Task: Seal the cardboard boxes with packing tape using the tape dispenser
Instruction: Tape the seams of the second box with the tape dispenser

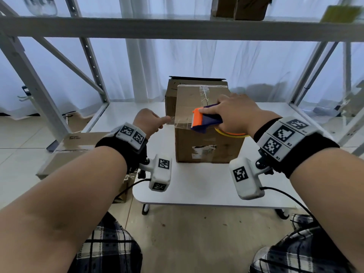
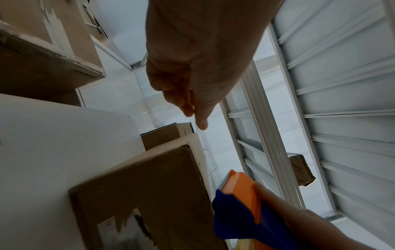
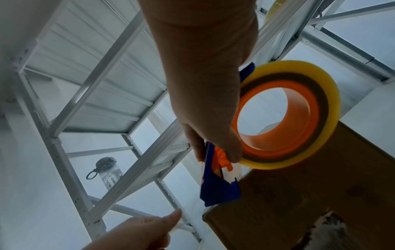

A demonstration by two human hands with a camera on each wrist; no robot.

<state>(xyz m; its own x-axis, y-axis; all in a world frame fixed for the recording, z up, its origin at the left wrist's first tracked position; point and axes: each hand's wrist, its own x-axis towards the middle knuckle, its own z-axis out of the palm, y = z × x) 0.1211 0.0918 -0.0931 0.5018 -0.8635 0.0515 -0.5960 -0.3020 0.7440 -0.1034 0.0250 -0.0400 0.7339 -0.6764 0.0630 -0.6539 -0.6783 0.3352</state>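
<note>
White curtains hang behind the metal shelving [image 1: 94,71] that frames the white surface [image 1: 197,186] where the cardboard box [image 1: 208,142] stands. A second box [image 1: 171,95] sits just behind it, mostly hidden. My right hand [image 1: 234,113] closes its grip around the tape dispenser [image 1: 204,120] at the box's near top edge; the orange blade end points toward my left hand [image 1: 146,121], and my fingers cover most of the blue body. The yellow tape roll [image 3: 299,116] shows whole only from the right wrist. A clear strip of tape [image 1: 177,121] runs from the blade past the box's left top edge, hard to make out against the cardboard. My left grip pinches the strip's free end between thumb and forefinger, beside the box's left corner. Left of the surface, lower down, flattened cardboard [image 1: 65,152] lies partly behind my forearm.
</note>
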